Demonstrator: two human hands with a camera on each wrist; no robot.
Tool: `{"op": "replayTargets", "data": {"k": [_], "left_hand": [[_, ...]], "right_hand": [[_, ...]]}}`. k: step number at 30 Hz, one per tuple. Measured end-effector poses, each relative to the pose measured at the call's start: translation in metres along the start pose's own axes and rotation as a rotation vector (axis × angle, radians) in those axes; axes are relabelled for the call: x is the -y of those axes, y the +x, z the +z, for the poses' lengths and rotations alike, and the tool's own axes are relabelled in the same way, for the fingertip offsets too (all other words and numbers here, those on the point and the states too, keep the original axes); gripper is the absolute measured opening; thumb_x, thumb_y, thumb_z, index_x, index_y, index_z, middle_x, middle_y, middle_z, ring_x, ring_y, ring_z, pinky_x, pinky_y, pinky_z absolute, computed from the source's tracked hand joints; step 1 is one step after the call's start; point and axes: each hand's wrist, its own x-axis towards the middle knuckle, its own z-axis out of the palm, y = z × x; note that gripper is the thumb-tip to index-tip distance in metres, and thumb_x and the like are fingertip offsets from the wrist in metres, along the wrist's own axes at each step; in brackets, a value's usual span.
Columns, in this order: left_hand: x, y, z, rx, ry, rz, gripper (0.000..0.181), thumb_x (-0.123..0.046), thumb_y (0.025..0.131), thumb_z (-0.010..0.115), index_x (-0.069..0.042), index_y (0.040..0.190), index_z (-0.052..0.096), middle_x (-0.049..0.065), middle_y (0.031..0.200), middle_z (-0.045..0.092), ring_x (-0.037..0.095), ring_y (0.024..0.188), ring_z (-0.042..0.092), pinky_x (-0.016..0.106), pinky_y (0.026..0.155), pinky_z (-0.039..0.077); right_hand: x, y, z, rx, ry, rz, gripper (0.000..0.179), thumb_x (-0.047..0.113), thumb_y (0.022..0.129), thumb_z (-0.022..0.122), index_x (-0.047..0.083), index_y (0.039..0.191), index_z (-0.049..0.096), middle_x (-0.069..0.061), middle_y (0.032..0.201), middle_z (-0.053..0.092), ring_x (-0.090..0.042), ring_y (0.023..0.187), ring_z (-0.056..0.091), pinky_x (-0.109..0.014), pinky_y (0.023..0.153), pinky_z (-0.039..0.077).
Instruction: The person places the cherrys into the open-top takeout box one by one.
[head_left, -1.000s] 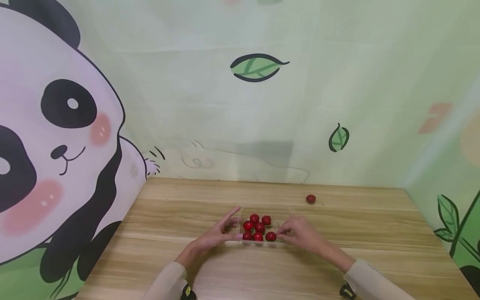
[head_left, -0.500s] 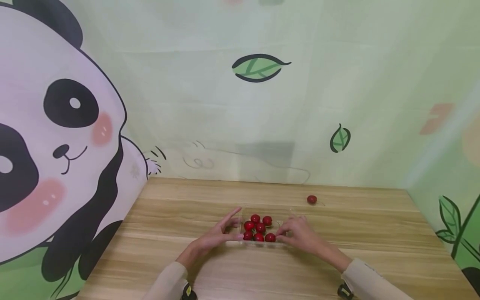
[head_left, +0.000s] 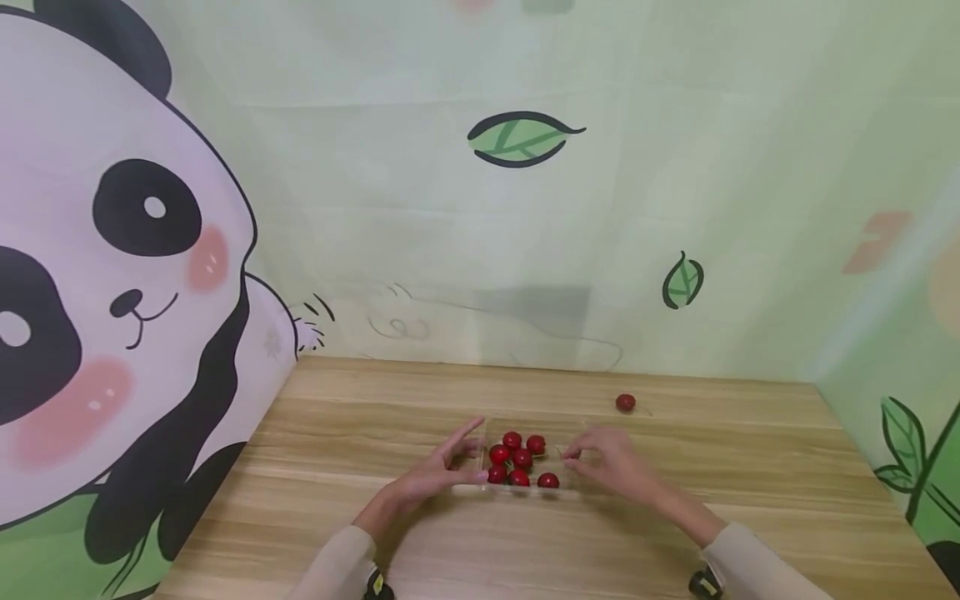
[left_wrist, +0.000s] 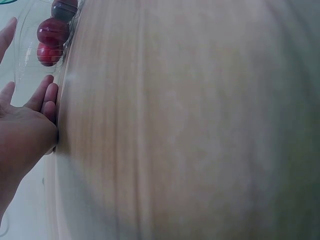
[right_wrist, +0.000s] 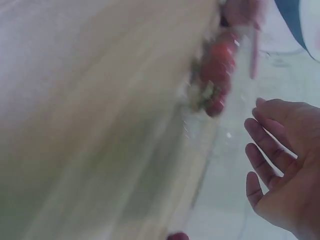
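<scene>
A clear plastic box [head_left: 517,490] holds several red cherries, some with thin stems. One cherry [head_left: 548,481] lies in the box's front right part, a little apart from the others. My left hand [head_left: 431,473] is at the box's left side, fingers stretched out and thumb near the front corner. In the left wrist view its fingers [left_wrist: 37,97] look straight. At the right end is my right hand [head_left: 618,465], thumb and forefinger close together. The right wrist view shows its fingers [right_wrist: 265,145] loosely bent with no cherry between them; the box there is blurred.
A single cherry [head_left: 626,402] with a stem lies on the wooden table [head_left: 390,387] behind and right of the box. A printed cloth [head_left: 375,208] with a panda and leaves stands up along the table's back edge.
My right hand has let go of the front right cherry and drawn back slightly to the right. That cherry now sits a bit further right. My left hand stays by the box.
</scene>
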Motion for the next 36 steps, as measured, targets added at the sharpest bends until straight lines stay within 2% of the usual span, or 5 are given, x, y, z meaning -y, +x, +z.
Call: {"op": "replayTargets", "data": {"k": [6,18,24,31,36], "left_hand": [[-0.001,-0.002,0.001,0.001,-0.004,-0.005,0.092,-0.019,0.094,0.074,-0.029,0.165,0.016,0.014,0.161,0.04,0.036,0.148,0.034,0.061,0.123,0.022],[0.001,-0.003,-0.001,-0.007,-0.004,-0.009,0.091,-0.018,0.094,0.074,-0.03,0.165,0.017,0.015,0.161,0.039,0.036,0.148,0.033,0.062,0.123,0.022],[0.002,-0.002,-0.001,-0.01,0.001,-0.011,0.09,-0.019,0.095,0.073,-0.031,0.164,0.018,0.014,0.16,0.041,0.035,0.148,0.034,0.061,0.123,0.021],[0.0,-0.002,0.0,-0.01,0.006,-0.008,0.092,-0.019,0.094,0.074,-0.03,0.165,0.017,0.015,0.16,0.041,0.036,0.148,0.034,0.061,0.123,0.021],[-0.001,-0.001,0.0,-0.003,0.017,0.003,0.092,-0.019,0.094,0.074,-0.029,0.165,0.017,0.014,0.16,0.041,0.036,0.147,0.035,0.062,0.122,0.023]], "right_hand": [[-0.016,0.002,-0.026,-0.117,0.047,0.037,0.011,0.001,0.083,0.08,0.008,0.092,0.079,0.003,0.085,0.075,-0.018,0.083,0.067,-0.034,0.075,0.056],[-0.057,-0.005,-0.057,-0.075,0.013,0.303,0.012,0.007,0.089,0.077,0.003,0.1,0.079,-0.011,0.099,0.078,-0.023,0.089,0.065,-0.026,0.07,0.05],[-0.083,-0.008,-0.063,-0.121,0.012,0.322,0.014,0.005,0.09,0.075,0.0,0.103,0.078,-0.014,0.099,0.079,-0.014,0.084,0.066,-0.02,0.064,0.052],[-0.11,-0.014,-0.063,-0.117,0.015,0.343,0.014,0.004,0.091,0.074,-0.003,0.103,0.076,-0.02,0.101,0.077,-0.032,0.086,0.07,-0.02,0.065,0.054],[-0.124,-0.017,-0.058,-0.118,0.028,0.365,0.015,0.004,0.091,0.074,-0.005,0.103,0.075,-0.023,0.104,0.076,-0.035,0.088,0.07,-0.023,0.069,0.056]]}}
